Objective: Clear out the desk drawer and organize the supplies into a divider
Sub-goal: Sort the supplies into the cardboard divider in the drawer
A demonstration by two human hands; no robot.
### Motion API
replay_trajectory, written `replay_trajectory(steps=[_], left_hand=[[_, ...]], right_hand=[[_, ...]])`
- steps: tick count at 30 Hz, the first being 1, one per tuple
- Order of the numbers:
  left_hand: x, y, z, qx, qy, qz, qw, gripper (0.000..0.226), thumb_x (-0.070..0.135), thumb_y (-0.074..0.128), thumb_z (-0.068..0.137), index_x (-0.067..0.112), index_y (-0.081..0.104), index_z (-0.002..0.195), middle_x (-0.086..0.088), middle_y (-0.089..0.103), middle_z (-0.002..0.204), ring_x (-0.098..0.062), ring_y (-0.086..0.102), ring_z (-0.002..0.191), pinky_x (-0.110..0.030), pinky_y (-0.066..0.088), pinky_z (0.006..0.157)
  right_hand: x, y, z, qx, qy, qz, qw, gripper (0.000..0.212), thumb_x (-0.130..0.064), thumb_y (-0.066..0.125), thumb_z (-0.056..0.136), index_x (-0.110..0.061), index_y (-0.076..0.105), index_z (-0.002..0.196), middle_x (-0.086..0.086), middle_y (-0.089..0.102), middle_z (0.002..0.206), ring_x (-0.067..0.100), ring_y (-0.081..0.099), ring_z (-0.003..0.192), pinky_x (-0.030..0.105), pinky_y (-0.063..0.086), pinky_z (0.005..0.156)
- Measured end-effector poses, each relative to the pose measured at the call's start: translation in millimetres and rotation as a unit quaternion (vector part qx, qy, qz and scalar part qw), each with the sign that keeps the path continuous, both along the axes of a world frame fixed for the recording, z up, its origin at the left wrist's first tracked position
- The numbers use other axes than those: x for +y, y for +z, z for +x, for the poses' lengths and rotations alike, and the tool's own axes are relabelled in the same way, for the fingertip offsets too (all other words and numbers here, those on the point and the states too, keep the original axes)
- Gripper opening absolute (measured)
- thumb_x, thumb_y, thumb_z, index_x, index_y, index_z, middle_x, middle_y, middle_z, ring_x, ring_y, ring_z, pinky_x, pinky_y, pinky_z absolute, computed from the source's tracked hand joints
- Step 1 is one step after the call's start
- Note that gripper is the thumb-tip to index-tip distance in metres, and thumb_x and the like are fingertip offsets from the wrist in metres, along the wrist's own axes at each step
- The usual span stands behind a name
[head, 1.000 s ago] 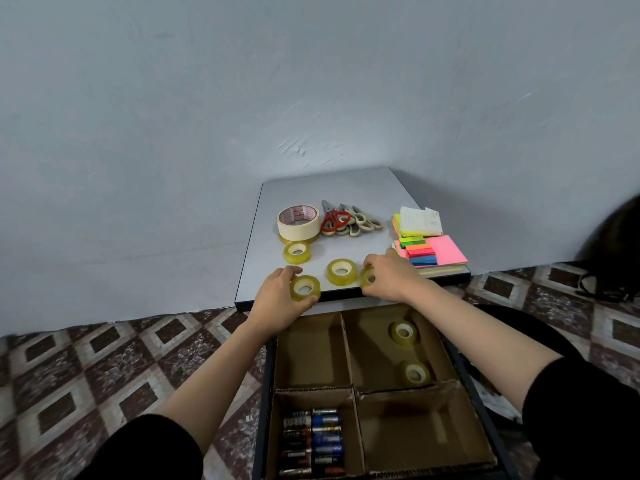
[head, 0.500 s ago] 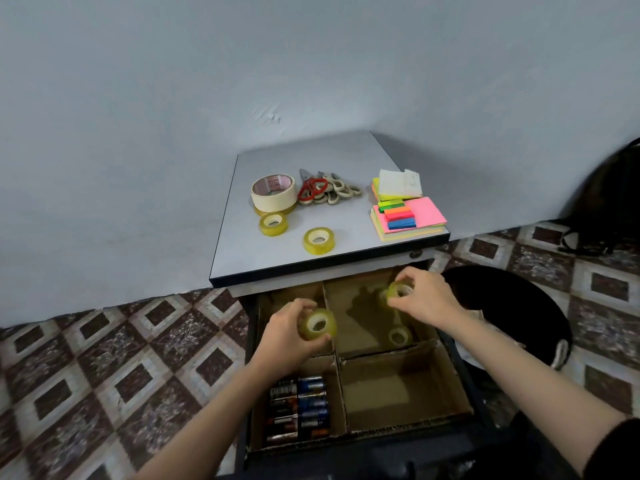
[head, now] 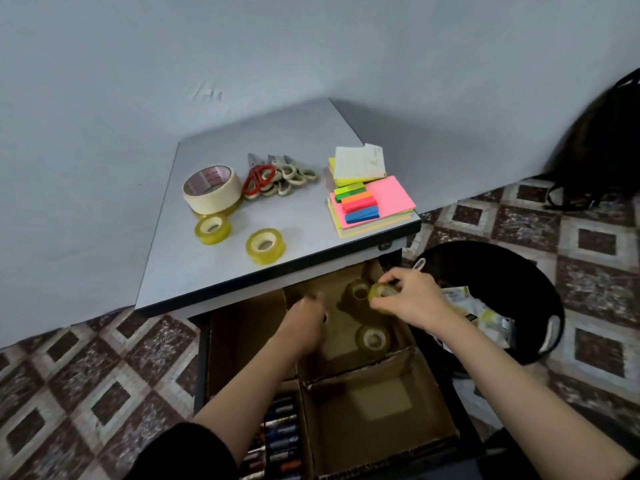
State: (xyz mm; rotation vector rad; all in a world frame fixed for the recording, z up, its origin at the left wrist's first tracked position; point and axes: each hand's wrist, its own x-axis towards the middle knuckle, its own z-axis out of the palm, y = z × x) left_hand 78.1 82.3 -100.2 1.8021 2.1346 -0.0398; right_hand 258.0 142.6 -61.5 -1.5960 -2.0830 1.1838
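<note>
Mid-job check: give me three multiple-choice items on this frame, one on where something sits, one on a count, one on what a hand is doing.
1. The batteries lie in which part of the divider? A near left; B far left; C near right.
2. How many small yellow tape rolls lie on the desk top? A one; B two; C four.
3. The right hand is: A flat and open; B pinching a tape roll; C gripping a pen.

Answers:
1 A, the batteries fill the compartment nearest the camera on the left.
2 B, two rolls sit in front of the big masking tape.
3 B, its fingertips curl round a roll above the far right compartment.
</note>
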Motion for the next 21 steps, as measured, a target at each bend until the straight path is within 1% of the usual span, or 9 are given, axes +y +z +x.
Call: replay_trajectory(steps=[2, 4, 6, 8, 11, 13, 16, 18, 21], left_hand=[[8.5, -5.3, -0.7, 0.056, -0.011, -0.002, 0.998, 0.044, 0.013, 0.055, 0.090, 0.013, 0.037, 0.130, -0.009, 0.061, 0.114, -0.025, 0.058, 0.107, -0.035, 0.043, 0.094], [13.5, -11.1, -1.7, 0.140, -0.031, -0.001, 0.990, 0.049, 0.018, 0.051, 0.091, 0.014, 0.031, 0.136, -0.007, 0.063, 0.112, -0.025, 0.058, 0.109, -0.039, 0.032, 0.104], [14.9, -16.2, -2.5, 0.183, -0.042, 0.001, 0.982, 0.052, 0.019, 0.048, 0.093, 0.013, 0.027, 0.141, -0.006, 0.065, 0.109, -0.025, 0.058, 0.108, -0.039, 0.029, 0.106], [15.4, -18.0, -2.2, 0.195, -0.048, 0.006, 0.980, 0.053, 0.018, 0.046, 0.095, 0.011, 0.025, 0.143, -0.007, 0.065, 0.108, -0.025, 0.059, 0.106, -0.038, 0.030, 0.106], [17.0, -18.5, -1.0, 0.194, -0.045, 0.012, 0.980, 0.049, 0.014, 0.043, 0.095, 0.010, 0.028, 0.142, -0.008, 0.065, 0.108, -0.025, 0.060, 0.103, -0.036, 0.035, 0.101], [18.1, -17.7, -0.1, 0.197, -0.043, 0.003, 0.979, 0.044, 0.012, 0.043, 0.095, 0.011, 0.035, 0.138, -0.008, 0.064, 0.109, -0.025, 0.060, 0.103, -0.035, 0.036, 0.100], [15.7, -14.9, 0.7, 0.174, -0.036, 0.003, 0.984, 0.034, 0.016, 0.046, 0.094, 0.014, 0.048, 0.127, -0.007, 0.061, 0.116, -0.024, 0.055, 0.111, -0.034, 0.034, 0.102], [2.8, -13.7, -0.6, 0.124, -0.017, 0.048, 0.991, 0.035, 0.026, 0.049, 0.094, 0.017, 0.050, 0.127, -0.004, 0.054, 0.128, -0.020, 0.046, 0.121, -0.031, 0.028, 0.108], [-35.1, -17.7, -3.0, 0.034, 0.017, 0.164, 0.986, 0.046, 0.032, 0.048, 0.094, 0.020, 0.041, 0.138, 0.003, 0.037, 0.146, -0.013, 0.024, 0.139, -0.024, 0.007, 0.115]], right_hand=[[2.4, -2.6, 0.4, -0.003, 0.004, 0.003, 1.000, 0.039, -0.030, 0.073, 0.075, -0.020, 0.062, 0.111, 0.000, 0.053, 0.095, 0.016, 0.052, 0.089, 0.024, 0.041, 0.072], [3.0, -4.5, -0.7, -0.002, 0.008, 0.008, 1.000, 0.039, -0.030, 0.074, 0.074, -0.020, 0.062, 0.110, 0.000, 0.054, 0.093, 0.016, 0.052, 0.087, 0.024, 0.041, 0.070], [3.5, -7.4, -2.1, 0.002, 0.011, 0.012, 1.000, 0.039, -0.031, 0.075, 0.073, -0.020, 0.063, 0.109, -0.001, 0.055, 0.091, 0.017, 0.054, 0.086, 0.025, 0.043, 0.069], [3.9, -9.5, -2.3, 0.002, 0.015, 0.014, 1.000, 0.040, -0.031, 0.075, 0.073, -0.020, 0.062, 0.110, 0.000, 0.056, 0.095, 0.017, 0.055, 0.091, 0.024, 0.043, 0.070], [3.7, -12.1, -2.5, 0.001, 0.027, 0.015, 1.000, 0.043, -0.030, 0.075, 0.074, -0.020, 0.061, 0.113, 0.001, 0.057, 0.101, 0.018, 0.054, 0.100, 0.024, 0.041, 0.073], [2.8, -12.5, -3.1, -0.003, 0.036, 0.017, 0.999, 0.045, -0.030, 0.076, 0.074, -0.020, 0.060, 0.115, 0.002, 0.058, 0.107, 0.018, 0.054, 0.104, 0.024, 0.041, 0.075], [2.7, -13.9, -2.3, -0.003, 0.053, 0.019, 0.998, 0.047, -0.029, 0.078, 0.072, -0.022, 0.059, 0.114, 0.003, 0.058, 0.113, 0.020, 0.053, 0.108, 0.028, 0.046, 0.083], [2.6, -14.2, -1.7, -0.002, 0.065, 0.025, 0.998, 0.046, -0.025, 0.078, 0.071, -0.025, 0.058, 0.112, 0.004, 0.055, 0.112, 0.021, 0.053, 0.107, 0.030, 0.046, 0.084], [1.7, -11.9, -2.7, 0.010, 0.081, 0.051, 0.995, 0.047, -0.020, 0.078, 0.070, -0.030, 0.055, 0.109, 0.004, 0.049, 0.106, 0.022, 0.051, 0.100, 0.027, 0.042, 0.079]])
